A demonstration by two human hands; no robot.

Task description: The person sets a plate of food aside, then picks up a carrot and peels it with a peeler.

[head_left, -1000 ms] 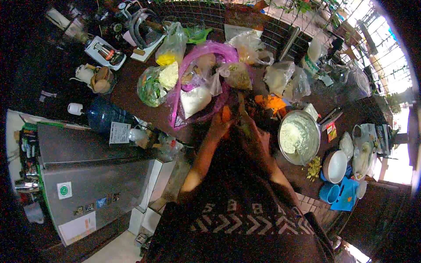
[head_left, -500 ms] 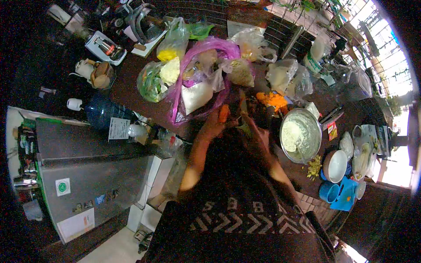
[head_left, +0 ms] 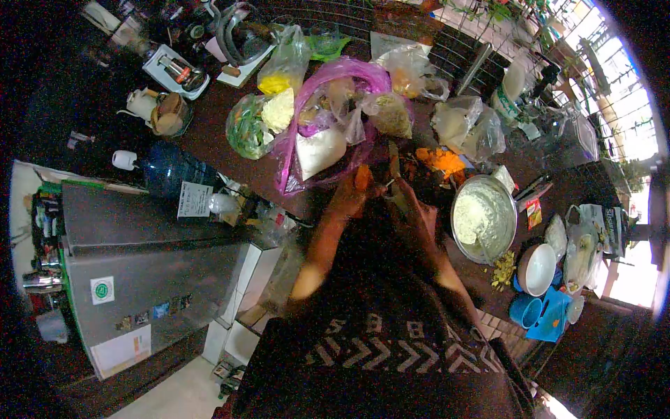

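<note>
Dim surface [head_left: 213, 129] ahead: the left hand [head_left: 347, 196] grasps an orange piece [head_left: 362, 177], the right hand [head_left: 410, 198] seemingly a slim blade [head_left: 394, 162], apparently for paring; the next stroke calls for fingers clear of its edge. Beyond the metal bowl [head_left: 510, 241] lie orange bits [head_left: 444, 161], then plastic bags [head_left: 484, 137].

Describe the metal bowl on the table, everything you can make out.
The metal bowl is round and silvery, with a thin rim. It stands upright on the dark table, holding a pale cream mixture that looks lumpy in places and is smeared up the inner wall. A small white packet lies at its far rim, perhaps touching. Yellowish pieces lie by its near edge. The right hand is clear of it.
</note>
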